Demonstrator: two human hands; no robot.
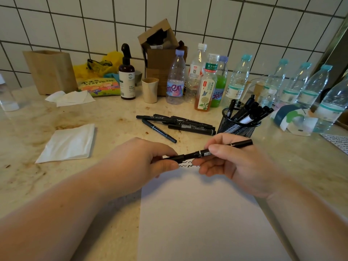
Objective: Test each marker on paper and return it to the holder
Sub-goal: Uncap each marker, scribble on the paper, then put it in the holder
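Both hands hold one black marker (195, 153) level above the top edge of a white paper sheet (203, 213). My left hand (143, 162) pinches the marker's left end, where the cap is. My right hand (237, 162) grips its barrel, and the other end sticks out to the right. A black squiggle (186, 163) is drawn on the paper just under the marker. Several more black markers (180, 124) lie loose on the counter behind. A black mesh holder (238, 127) with several markers stands at the right.
Many plastic bottles (207, 80) line the tiled wall, with a cardboard box (160, 59), a paper cup (150, 90) and a spray bottle (127, 80). A wooden box (50, 72) and tissues (69, 142) sit on the left of the marble counter.
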